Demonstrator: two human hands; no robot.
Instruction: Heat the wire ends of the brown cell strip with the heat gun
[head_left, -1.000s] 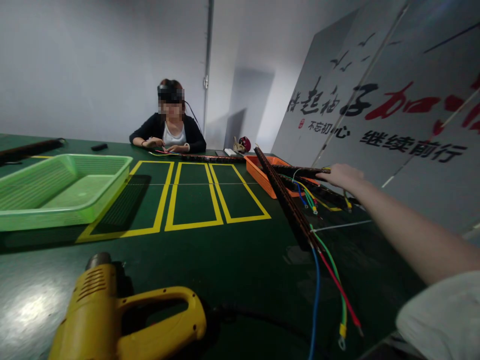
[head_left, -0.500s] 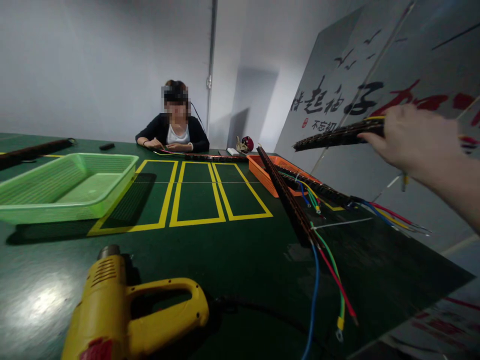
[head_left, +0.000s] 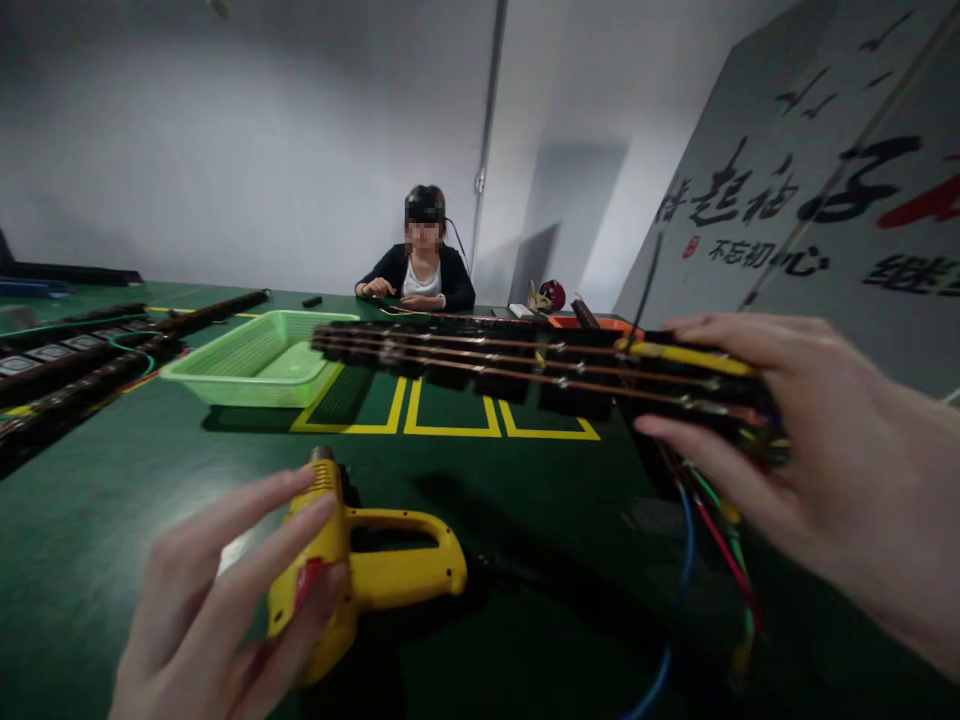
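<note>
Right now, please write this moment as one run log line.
right hand: holds black terminal strip | left hand: open, above yellow heat gun | green tray: behind

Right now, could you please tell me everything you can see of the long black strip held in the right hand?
The long black strip looks like a row of dark plastic blocks joined by thin metal rails. It hangs level above the green table, reaching left toward the green tray. The right hand grips its right end, where blue, red, green and yellow wires trail down. Nothing else touches it.
</note>
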